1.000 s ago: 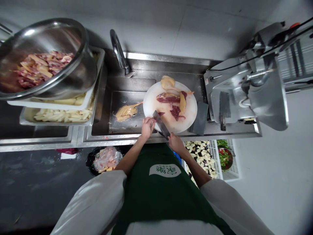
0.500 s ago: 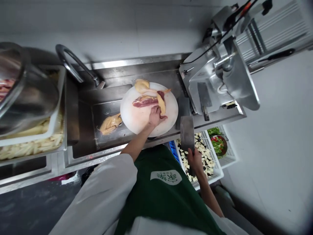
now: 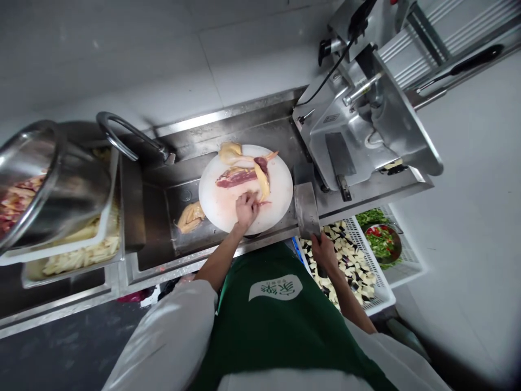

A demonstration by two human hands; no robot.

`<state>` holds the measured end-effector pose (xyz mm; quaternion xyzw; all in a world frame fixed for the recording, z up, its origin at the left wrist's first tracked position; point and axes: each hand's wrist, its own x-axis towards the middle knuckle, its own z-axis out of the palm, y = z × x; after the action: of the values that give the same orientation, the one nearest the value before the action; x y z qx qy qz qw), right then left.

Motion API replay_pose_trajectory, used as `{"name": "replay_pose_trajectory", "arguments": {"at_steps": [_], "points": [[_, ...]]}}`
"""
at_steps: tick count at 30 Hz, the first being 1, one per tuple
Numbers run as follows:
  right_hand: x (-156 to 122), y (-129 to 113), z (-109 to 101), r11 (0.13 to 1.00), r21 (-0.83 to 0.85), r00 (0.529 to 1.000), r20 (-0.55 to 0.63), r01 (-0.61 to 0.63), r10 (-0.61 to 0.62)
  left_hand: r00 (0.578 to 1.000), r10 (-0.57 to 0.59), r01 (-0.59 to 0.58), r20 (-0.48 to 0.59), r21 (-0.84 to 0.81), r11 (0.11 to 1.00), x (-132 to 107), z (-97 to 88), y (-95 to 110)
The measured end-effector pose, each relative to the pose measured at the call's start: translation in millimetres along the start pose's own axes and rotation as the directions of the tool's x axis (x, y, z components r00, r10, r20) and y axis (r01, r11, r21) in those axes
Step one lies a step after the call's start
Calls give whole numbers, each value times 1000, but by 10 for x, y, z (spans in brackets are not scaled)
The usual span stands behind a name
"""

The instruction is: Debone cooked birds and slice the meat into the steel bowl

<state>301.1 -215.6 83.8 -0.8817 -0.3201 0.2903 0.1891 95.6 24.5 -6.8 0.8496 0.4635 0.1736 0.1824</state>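
Observation:
My left hand point(image 3: 246, 210) is over the front of a round white cutting board point(image 3: 211, 209), fingers curled in. A thin red strip of meat point(image 3: 264, 203) sticks out from its fingertips. Just beyond lie a dark red slab of poultry meat point(image 3: 237, 177) and a piece with yellow skin point(image 3: 263, 184). A pale, yellow-skinned poultry piece point(image 3: 230, 154) rests at the board's far edge. To the right of the board, my right hand point(image 3: 324, 251) grips the handle of a cleaver point(image 3: 307, 209), its broad blade pointing away from me.
The board sits over a steel sink point(image 3: 157, 203), where another poultry piece point(image 3: 191, 217) lies. A faucet point(image 3: 126, 125) and a steel pot point(image 3: 77, 184) are left. A slicer point(image 3: 366, 125) holding a second cleaver point(image 3: 340, 157) stands right, above a basket of cut eggplant point(image 3: 358, 266).
My left hand has drawn left and slightly toward me on the board, the thin strip shifting with it. My right hand still holds the cleaver. The camera view has tilted.

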Motion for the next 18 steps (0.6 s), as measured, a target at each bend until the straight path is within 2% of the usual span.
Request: {"name": "replay_pose_trajectory", "arguments": {"at_steps": [3,5,8,12,14,17,18], "points": [[69,-25,11,1000,26,999,30,18,-19,984,162,-163,78,4,987,3,35,145],[107,-39,13,998,46,998,43,41,-43,976,187,-189,109,13,982,-21,34,126],[165,-50,15,996,64,998,34,60,-62,988,114,-118,102,41,992,-48,-52,-109],[216,-44,30,995,95,998,56,37,-42,994,-109,109,3,16,994,-74,-257,-419],[214,-37,55,996,84,997,77,11,-17,986,-165,166,19,-85,982,-122,-340,-425],[227,-23,134,999,33,995,97,26,-29,988,-120,139,98,-214,967,-162,-379,-309],[245,-23,170,999,2,994,108,34,-34,988,-114,141,102,-311,940,-143,-378,-268]]}}
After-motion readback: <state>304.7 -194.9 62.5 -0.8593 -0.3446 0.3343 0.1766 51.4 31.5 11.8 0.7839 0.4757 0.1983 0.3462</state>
